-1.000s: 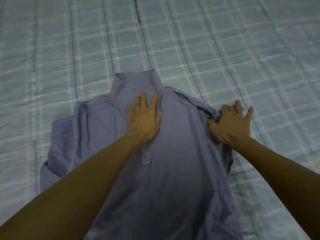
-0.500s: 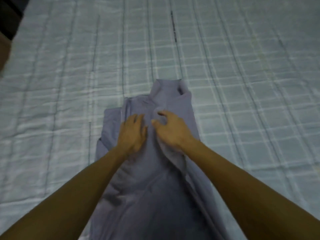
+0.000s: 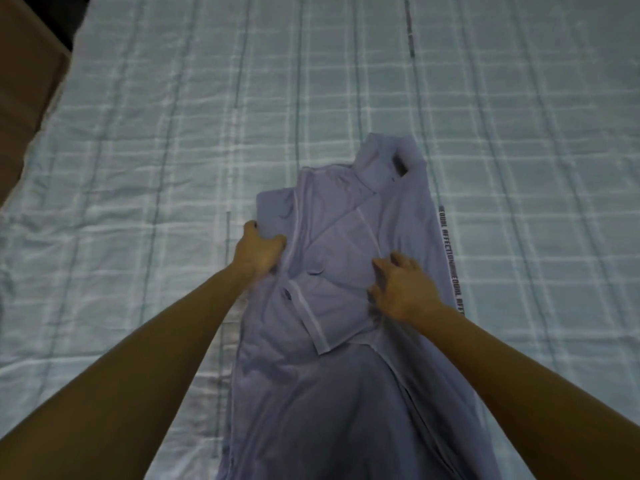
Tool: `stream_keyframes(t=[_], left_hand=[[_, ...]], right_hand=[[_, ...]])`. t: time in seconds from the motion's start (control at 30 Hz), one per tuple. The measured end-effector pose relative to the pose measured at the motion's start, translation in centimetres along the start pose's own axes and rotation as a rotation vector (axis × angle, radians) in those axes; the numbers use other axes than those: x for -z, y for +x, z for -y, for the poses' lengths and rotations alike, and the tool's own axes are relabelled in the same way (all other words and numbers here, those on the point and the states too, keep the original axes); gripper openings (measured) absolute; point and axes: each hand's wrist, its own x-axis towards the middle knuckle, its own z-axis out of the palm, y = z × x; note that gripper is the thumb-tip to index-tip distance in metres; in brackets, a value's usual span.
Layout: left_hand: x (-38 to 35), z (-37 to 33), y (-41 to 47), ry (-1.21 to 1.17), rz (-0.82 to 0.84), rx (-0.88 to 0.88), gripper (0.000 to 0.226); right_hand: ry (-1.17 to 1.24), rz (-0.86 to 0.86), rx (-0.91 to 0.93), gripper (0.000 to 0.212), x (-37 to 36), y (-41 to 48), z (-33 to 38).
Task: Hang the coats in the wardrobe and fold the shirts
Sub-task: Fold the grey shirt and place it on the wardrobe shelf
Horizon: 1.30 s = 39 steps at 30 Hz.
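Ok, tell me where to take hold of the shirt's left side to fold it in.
Take the shirt by its outer left edge at the shoulder, where the left hand grips it, coming from the left over the bedspread. That edge lies free and flat there. The right side is already folded inward, and the right hand rests on the folded sleeve.

A bed fills almost the whole view, covered by a pale blue-green quilted bedspread [image 3: 145, 174] with a plaid of white bands and thin darker lines running near to far. The cloth is lightly puckered along the stitching. Its left edge runs on a slant at the far left, and beyond that lies a plain brown surface [image 3: 24, 84]; whether floor or furniture is unclear. A dark strip [image 3: 71, 19] sits at the far-left corner. The light is dim and cool.
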Motion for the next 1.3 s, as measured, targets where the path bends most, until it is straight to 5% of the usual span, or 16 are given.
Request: stream_keyframes(t=[0.1, 0.23, 0.43, 0.57, 0.7, 0.87, 1.0, 1.2, 1.3], left_hand=[[0.4, -1.8, -0.2, -0.11, -0.059, 0.029, 0.014], [0.0, -4.7, -2.7, -0.085, -0.261, -0.27, 0.008], [-8.2, -10.1, -10.4, 0.071, 0.081, -0.895, 0.004], [-8.9, -8.5, -10.8, 0.148, -0.056, -0.833, 0.01], [-7.9, -3.4, -9.5, 0.571, 0.033, -0.687, 0.026], [-8.7, 1.5, -9.8, 0.914, 0.168, -0.99, 0.054], [-12.0, 1.9, -12.1, 0.846, 0.279, -0.891, 0.066], [-15.9, 0.4, -15.0, 0.568, 0.449, -0.904, 0.05], [-15.7, 1.6, -16.4, 0.449, 0.351, -0.844, 0.049]], right_hand=[[-0.043, 0.003, 0.008, 0.061, -0.6, 0.0, -0.5], [0.057, -0.018, -0.001, 0.055, -0.4, -0.3, -0.3], [0.429, -0.322, -0.111, 0.016, 1.4, -1.9, -2.3], [0.52, -0.321, -0.236, 0.041, 0.9, -4.3, -4.3], [0.517, -0.266, -0.187, 0.044, -0.6, -5.4, -5.0], [0.414, -0.253, 0.047, 0.043, -2.4, -6.1, -4.3], [0.409, -0.239, 0.106, 0.041, -3.5, -7.2, -4.5], [0.458, -0.377, -0.001, 0.03, -4.5, -9.0, -7.5], [0.391, -0.393, -0.088, 0.03, -5.3, -10.5, -9.2]])
